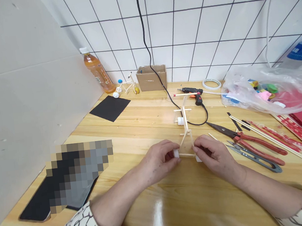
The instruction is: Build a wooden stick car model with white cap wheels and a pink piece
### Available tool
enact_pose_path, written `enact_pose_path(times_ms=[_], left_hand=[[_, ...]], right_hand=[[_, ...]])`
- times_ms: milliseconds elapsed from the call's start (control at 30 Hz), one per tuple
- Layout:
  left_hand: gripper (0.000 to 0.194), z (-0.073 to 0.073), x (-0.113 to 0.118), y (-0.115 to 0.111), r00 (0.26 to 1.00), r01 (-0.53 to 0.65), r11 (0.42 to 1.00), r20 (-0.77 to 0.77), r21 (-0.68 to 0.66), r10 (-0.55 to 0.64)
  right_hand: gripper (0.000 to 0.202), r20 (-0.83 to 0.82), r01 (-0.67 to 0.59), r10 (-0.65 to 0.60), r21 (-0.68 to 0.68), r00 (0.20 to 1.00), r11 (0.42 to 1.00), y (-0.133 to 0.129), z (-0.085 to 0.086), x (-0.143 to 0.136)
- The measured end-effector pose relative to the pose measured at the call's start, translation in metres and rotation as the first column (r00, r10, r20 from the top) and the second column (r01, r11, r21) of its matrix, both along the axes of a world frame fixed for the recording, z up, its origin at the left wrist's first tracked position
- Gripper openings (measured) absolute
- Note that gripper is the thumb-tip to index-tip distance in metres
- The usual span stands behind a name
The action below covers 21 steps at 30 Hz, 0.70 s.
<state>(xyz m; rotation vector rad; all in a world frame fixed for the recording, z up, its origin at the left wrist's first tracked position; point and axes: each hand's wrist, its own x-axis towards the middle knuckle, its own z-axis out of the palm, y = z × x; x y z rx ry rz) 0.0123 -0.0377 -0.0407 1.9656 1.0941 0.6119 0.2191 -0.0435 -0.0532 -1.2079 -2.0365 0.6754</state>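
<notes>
A small tricycle model (185,120) made of wooden sticks stands on the table in front of me. Across its far end runs a handlebar stick with red tips, and a white cap sits as a wheel below it. At the near end, my left hand (162,158) pinches a white bottle cap (176,153) on the left tip of the axle stick (187,155). The fingers of my right hand (211,153) close on another white bottle cap (198,158) at the axle's right tip, partly hidden by the fingers.
Right of the model lie a glue gun (192,91), pliers (247,140), thread snips (255,156), sticks and a plastic bag of caps (269,86). Behind are a cardboard box (152,78), another stick model (126,86) and a drink bottle (98,71). Black paper (110,108) and phones (51,188) lie left.
</notes>
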Motion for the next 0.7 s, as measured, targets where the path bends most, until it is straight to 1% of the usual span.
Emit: enact_pose_path(times_ms=[233, 700], left_hand=[[0.025, -0.0041, 0.0003, -0.0004, 1.000, -0.006, 1.000, 0.019, -0.001, 0.006], [0.028, -0.0027, 0.0001, -0.0007, 1.000, -0.024, 1.000, -0.013, -0.012, 0.024]], right_hand=[[0.014, -0.004, 0.013, -0.013, 0.011, 1.000, 1.000, 0.0000, 0.0010, -0.0005], [0.020, -0.028, -0.004, 0.004, -0.006, 1.000, 1.000, 0.0008, 0.0037, 0.0005]])
